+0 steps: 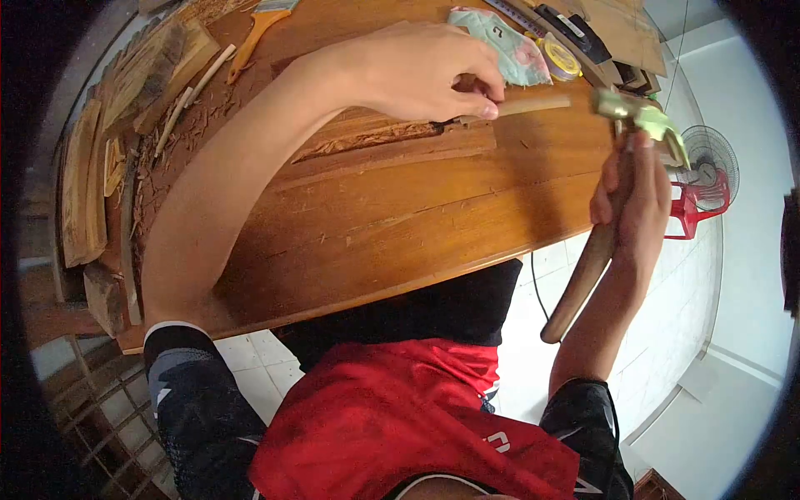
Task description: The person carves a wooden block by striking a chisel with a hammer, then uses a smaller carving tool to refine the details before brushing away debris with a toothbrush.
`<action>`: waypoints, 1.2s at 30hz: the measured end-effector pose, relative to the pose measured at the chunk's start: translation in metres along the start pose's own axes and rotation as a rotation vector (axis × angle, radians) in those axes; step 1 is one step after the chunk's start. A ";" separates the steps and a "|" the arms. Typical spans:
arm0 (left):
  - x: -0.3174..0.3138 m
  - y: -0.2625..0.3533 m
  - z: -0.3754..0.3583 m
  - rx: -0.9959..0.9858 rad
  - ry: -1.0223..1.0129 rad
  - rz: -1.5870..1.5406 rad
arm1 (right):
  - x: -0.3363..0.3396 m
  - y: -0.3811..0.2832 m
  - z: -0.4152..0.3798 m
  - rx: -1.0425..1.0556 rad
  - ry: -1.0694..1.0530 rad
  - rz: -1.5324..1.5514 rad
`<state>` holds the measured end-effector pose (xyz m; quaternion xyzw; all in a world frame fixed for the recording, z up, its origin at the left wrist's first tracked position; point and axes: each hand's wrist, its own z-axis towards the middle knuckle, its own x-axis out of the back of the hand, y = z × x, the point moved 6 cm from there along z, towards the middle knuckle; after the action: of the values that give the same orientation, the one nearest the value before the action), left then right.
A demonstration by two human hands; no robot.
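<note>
My left hand point(433, 75) is closed around a chisel with a pale wooden handle point(537, 105), which points right. Its dark tip lies against the rough, hollowed face of a reddish-brown wooden board point(400, 152), partly covered by my left forearm. My right hand point(637, 196) grips a claw hammer point(583, 279) by its wooden handle. The hammer head is raised at the right, apart from the chisel's handle end.
Past my left hand are a floral cloth pouch point(500, 42), a yellow tape measure point(559, 58) and a black tool point(575, 32). A paintbrush point(250, 42), wood offcuts point(83, 187) and shavings lie left. A red chair point(690, 208) and a fan point(708, 171) stand right.
</note>
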<state>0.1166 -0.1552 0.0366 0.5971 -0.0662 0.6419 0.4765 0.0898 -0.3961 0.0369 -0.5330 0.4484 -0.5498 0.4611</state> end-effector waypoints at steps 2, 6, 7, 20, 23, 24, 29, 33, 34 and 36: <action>-0.001 -0.001 -0.002 0.032 -0.007 -0.014 | 0.001 -0.003 0.002 0.043 0.042 0.075; -0.001 -0.001 -0.001 0.060 -0.011 0.026 | -0.005 0.009 0.007 -0.047 -0.050 -0.041; 0.000 -0.001 -0.004 0.084 -0.013 0.041 | -0.006 0.007 0.007 -0.027 -0.029 -0.031; 0.001 -0.001 -0.008 0.105 -0.029 0.014 | -0.008 0.011 0.001 -0.050 -0.064 0.032; 0.000 0.000 -0.008 0.097 -0.046 0.019 | -0.014 0.015 0.000 -0.050 -0.098 -0.036; 0.003 0.003 -0.008 0.103 -0.063 0.029 | -0.017 0.015 -0.001 -0.072 -0.130 -0.082; -0.001 0.001 -0.010 0.070 -0.036 0.069 | -0.005 0.013 0.004 -0.008 -0.053 -0.078; 0.002 0.001 -0.015 0.057 -0.063 0.049 | -0.004 0.011 0.003 -0.003 -0.009 0.006; 0.000 0.004 -0.015 0.011 -0.036 0.050 | -0.004 0.013 0.002 0.025 0.040 0.037; 0.003 0.003 -0.018 0.064 -0.084 0.036 | -0.025 0.020 -0.009 -0.096 -0.215 -0.051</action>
<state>0.1026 -0.1435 0.0354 0.6372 -0.0765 0.6264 0.4424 0.0817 -0.3753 0.0127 -0.6214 0.4084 -0.4791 0.4664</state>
